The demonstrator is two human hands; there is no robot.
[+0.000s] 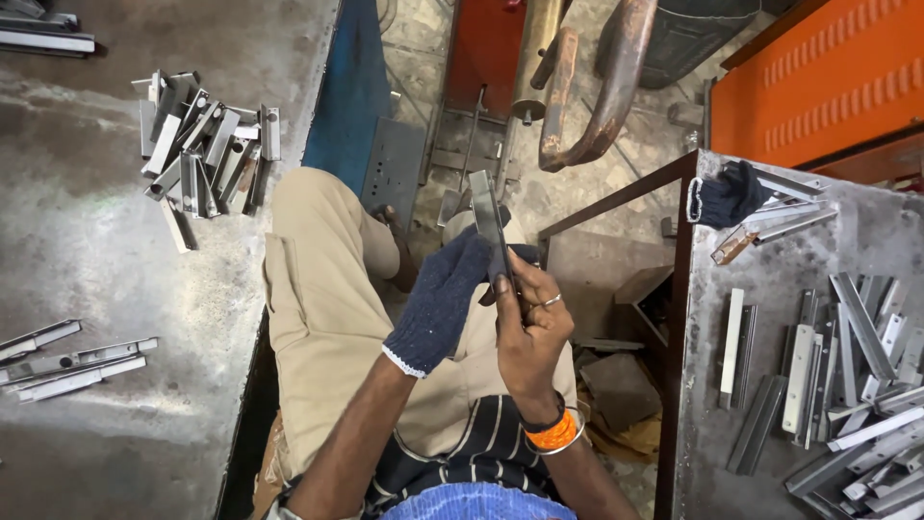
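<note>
So, quick rundown of where things sit:

left hand: the gloved left hand, in a dark blue knit glove, sits about dead centre of the frame and is wrapped around the metal strip, gripping its lower part.

right hand: the bare right hand, just at 4 o'clock from the left one, is pinched onto the lower end of the same strip, fingers curled in tight. Ring on one finger, orange bangle on the wrist.

strip: it stands nearly upright over the lap, tilted a bit, top end pointing to 12 o'clock. Both hands are on it, so it's the piece being worked right now.

looks done (my guess): the jumbled pile at 10 o'clock on the grey bench, plus the three longer strips lying side by side at 8 o'clock. Can't tell from here whether they're finished or just sorted.

looks left (also a guess): the big spread of strips on the side table at 3 to 4 o'clock. Lots there, so I'd say it's somewhere mid-batch at best.

spare glove: a second dark glove rests on the far corner of that table at 2 o'clock, touching a couple of strips.

background: rusty bent pipe at 12 o'clock, orange panel at 1 o'clock.
</note>
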